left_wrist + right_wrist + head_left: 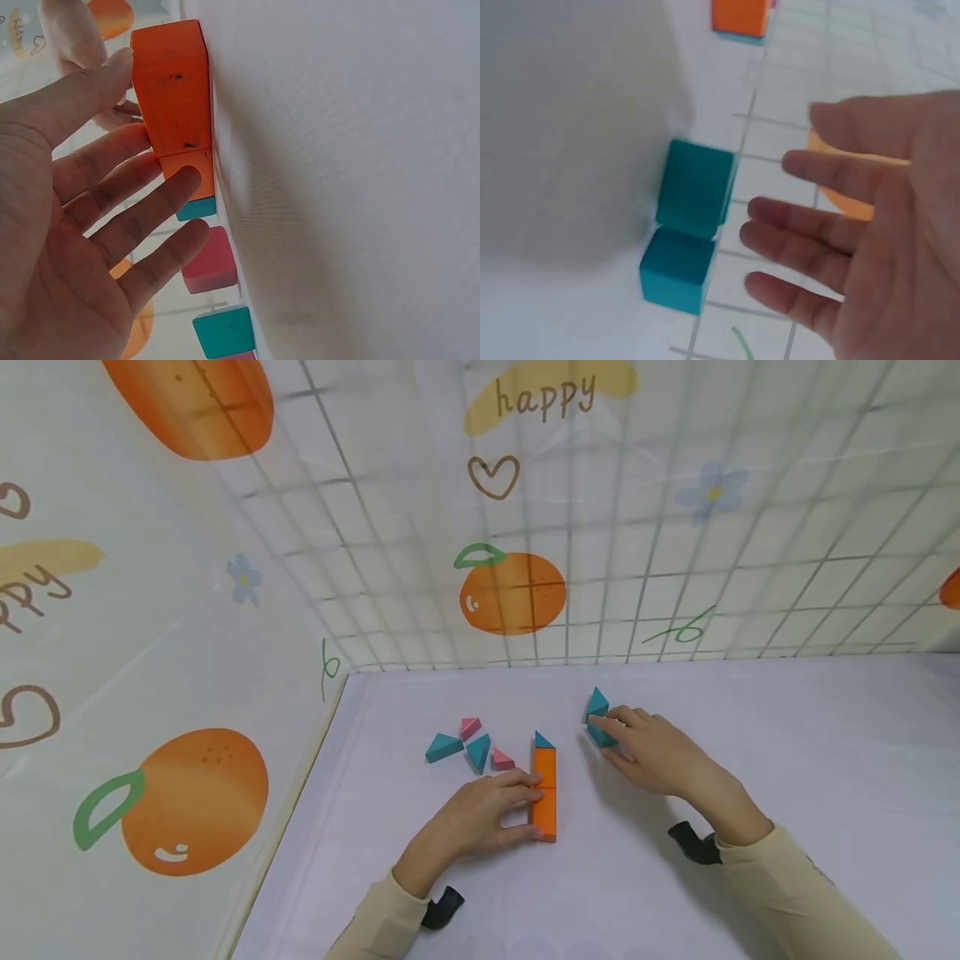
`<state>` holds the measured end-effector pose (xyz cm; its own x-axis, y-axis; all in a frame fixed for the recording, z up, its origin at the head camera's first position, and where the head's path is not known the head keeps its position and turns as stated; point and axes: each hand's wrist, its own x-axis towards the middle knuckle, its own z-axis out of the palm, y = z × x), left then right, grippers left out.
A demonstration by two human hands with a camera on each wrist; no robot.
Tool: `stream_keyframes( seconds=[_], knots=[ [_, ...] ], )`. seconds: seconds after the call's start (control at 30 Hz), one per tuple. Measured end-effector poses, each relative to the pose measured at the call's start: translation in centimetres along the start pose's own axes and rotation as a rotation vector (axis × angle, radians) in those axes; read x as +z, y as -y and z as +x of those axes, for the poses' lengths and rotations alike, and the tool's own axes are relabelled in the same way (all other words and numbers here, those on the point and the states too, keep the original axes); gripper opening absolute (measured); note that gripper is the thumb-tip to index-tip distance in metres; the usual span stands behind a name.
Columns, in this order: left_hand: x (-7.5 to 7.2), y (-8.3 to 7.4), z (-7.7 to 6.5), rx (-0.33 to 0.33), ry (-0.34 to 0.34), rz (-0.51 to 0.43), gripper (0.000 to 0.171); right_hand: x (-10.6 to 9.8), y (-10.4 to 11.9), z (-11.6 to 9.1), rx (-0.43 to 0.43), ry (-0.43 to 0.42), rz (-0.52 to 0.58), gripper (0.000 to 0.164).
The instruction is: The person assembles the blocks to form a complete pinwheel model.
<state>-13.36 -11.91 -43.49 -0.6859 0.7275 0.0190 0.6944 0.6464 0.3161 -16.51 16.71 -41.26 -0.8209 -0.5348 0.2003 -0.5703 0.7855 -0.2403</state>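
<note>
Two orange blocks (545, 817) lie end to end in a column, with a small blue triangular block (543, 742) at the far end. My left hand (476, 814) rests along the column's left side, thumb at the near block and fingers spread loosely. In the left wrist view, the thumb tip touches the near orange block (172, 94). Over to the right, two teal triangular blocks (597, 702) meet. My right hand (654, 750) hovers close over the nearer one, and the right wrist view shows its relaxed fingers apart from the teal blocks (695, 187).
Left of the orange column lie two more teal triangular blocks (444, 747) and two pink triangular blocks (470, 728). A printed cloth wall (405, 568) rises behind the white table (622, 893), and another wall (165, 693) borders it on the left.
</note>
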Motion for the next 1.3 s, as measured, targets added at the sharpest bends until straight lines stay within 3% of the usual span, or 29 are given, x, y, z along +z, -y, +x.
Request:
stream_keyframes(
  seconds=[0.43,0.7,0.97,1.3],
  knots=[
    [0.2,0.0,-0.2,-0.007,-0.001,-0.006,0.047,0.7,0.2,-0.6,-0.011,0.021,-0.036,0.039],
    [0.1,-0.1,-0.1,0.008,-0.015,0.002,0.046,1.4,0.3,-0.4,-0.021,0.025,-0.005,0.044],
    [0.1,-0.1,-0.1,0.005,-0.007,0.006,0.048,2.4,0.3,-0.1,-0.041,-0.013,-0.034,0.042],
    [0.0,-0.2,-0.1,-0.008,-0.001,-0.007,0.048,3.1,0.5,0.0,-0.053,-0.026,-0.016,0.052]
  ],
)
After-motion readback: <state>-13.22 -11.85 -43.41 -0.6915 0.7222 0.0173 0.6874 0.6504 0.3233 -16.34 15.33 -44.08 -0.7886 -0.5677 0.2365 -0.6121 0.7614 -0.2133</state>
